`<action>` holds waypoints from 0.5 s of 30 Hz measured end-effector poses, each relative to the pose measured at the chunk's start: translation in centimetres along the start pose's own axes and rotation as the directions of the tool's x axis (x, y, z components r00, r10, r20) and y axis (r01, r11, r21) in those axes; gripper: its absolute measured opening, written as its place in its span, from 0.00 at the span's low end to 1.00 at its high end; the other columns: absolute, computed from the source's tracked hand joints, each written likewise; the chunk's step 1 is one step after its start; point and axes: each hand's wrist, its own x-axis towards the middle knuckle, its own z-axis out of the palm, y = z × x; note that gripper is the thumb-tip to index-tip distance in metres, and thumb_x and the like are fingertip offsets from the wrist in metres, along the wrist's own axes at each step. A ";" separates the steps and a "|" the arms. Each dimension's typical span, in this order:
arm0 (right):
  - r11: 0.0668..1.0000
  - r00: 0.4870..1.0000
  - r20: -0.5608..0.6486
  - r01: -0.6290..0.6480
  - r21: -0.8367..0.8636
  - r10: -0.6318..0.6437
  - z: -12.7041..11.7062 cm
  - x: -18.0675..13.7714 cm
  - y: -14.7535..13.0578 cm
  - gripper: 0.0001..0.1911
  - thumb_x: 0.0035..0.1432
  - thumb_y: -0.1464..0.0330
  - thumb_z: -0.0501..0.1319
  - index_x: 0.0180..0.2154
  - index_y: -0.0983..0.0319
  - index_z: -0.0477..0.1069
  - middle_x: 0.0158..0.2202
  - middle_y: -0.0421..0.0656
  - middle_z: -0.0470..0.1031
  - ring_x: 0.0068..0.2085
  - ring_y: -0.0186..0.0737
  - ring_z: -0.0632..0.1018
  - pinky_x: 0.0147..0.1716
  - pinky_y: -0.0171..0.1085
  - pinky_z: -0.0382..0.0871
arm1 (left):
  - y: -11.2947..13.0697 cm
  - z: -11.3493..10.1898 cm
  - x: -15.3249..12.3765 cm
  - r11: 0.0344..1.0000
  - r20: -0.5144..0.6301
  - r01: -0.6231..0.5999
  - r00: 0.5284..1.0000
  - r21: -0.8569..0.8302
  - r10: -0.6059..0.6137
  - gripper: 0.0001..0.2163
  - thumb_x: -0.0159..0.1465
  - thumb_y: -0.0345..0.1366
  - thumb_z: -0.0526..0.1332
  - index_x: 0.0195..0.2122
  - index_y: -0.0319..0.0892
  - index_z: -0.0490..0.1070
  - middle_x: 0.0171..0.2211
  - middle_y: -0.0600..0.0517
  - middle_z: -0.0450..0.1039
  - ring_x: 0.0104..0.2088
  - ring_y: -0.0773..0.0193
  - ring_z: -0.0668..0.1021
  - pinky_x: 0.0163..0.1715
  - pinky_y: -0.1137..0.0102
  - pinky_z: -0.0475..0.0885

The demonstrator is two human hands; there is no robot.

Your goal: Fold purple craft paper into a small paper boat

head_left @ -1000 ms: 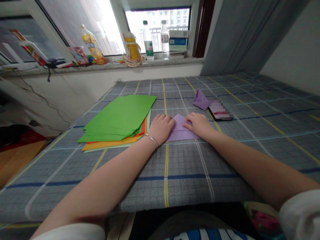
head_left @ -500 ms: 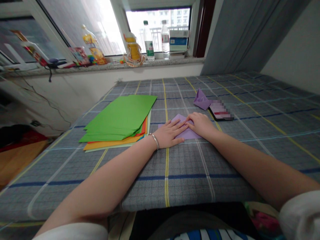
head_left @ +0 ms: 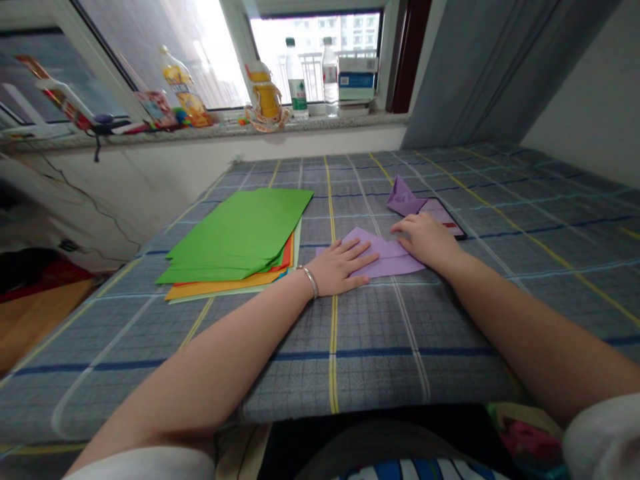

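A folded sheet of purple paper (head_left: 393, 265) lies on the plaid cloth, with a crease running across it and a pointed flap at the back. My left hand (head_left: 341, 265), a silver bangle at its wrist, rests flat on the paper's left part with fingers spread. Over the right end of the paper is my right hand (head_left: 429, 239), fingers loosely bent and thumb tip at the crease, with a gap between thumb and forefinger. Just beyond it sit a purple folded-paper shape (head_left: 401, 195) with a raised point and a phone (head_left: 445, 217), partly covered by that hand.
A stack of coloured paper (head_left: 245, 233), green on top, lies left of my hands on the plaid cloth (head_left: 295, 380). Bottles, a yellow drinking bottle (head_left: 267, 100) and boxes (head_left: 357, 80) line the windowsill. A grey curtain (head_left: 480, 73) hangs at the right.
My right hand has slid rightward along the crease, away from my left hand, uncovering more of the purple paper. My left hand has stayed in place.
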 end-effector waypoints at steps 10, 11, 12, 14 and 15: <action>0.942 0.999 -0.010 -0.031 0.333 0.037 -1.4 -0.2 -0.5 0.10 0.58 0.69 0.58 0.38 0.59 0.77 0.36 0.43 0.76 0.35 0.38 0.74 0.36 0.37 0.66 | -0.2 0.2 0.0 0.998 -0.019 0.005 1.000 -0.059 -0.006 0.32 0.69 0.53 0.44 0.69 0.43 0.41 0.70 0.45 0.40 0.69 0.52 0.46 0.65 0.52 0.42; 0.946 1.000 0.026 -0.005 0.326 -0.004 -1.4 -0.3 -0.8 0.09 0.58 0.69 0.58 0.38 0.59 0.77 0.37 0.43 0.76 0.36 0.39 0.75 0.38 0.37 0.66 | -0.2 0.2 0.0 0.998 -0.017 0.008 1.000 -0.063 -0.009 0.32 0.69 0.54 0.44 0.69 0.43 0.40 0.70 0.45 0.40 0.69 0.52 0.46 0.65 0.52 0.41; 0.952 0.998 0.059 0.003 0.306 -0.022 -1.3 -0.4 -0.9 0.09 0.58 0.68 0.59 0.38 0.59 0.77 0.37 0.43 0.76 0.37 0.39 0.75 0.39 0.37 0.67 | -0.2 0.2 0.0 0.998 -0.014 0.009 1.000 -0.061 -0.010 0.32 0.69 0.54 0.44 0.69 0.43 0.41 0.70 0.45 0.40 0.69 0.52 0.46 0.65 0.52 0.41; 0.968 0.994 0.106 -0.058 0.243 0.033 -1.2 -0.5 -0.9 0.11 0.57 0.66 0.61 0.41 0.60 0.76 0.39 0.46 0.74 0.39 0.42 0.75 0.41 0.39 0.67 | -0.1 0.1 0.0 0.999 -0.006 0.005 1.000 -0.049 -0.005 0.31 0.69 0.53 0.44 0.69 0.44 0.42 0.70 0.46 0.39 0.69 0.52 0.46 0.65 0.52 0.41; 0.970 0.988 0.119 -0.122 0.211 0.099 -1.1 -0.4 -0.7 0.14 0.56 0.65 0.62 0.43 0.62 0.74 0.40 0.47 0.74 0.40 0.43 0.75 0.42 0.40 0.68 | -0.1 0.1 0.0 0.999 -0.006 0.001 1.000 -0.043 -0.002 0.30 0.69 0.53 0.44 0.69 0.45 0.43 0.70 0.46 0.39 0.69 0.52 0.46 0.65 0.51 0.41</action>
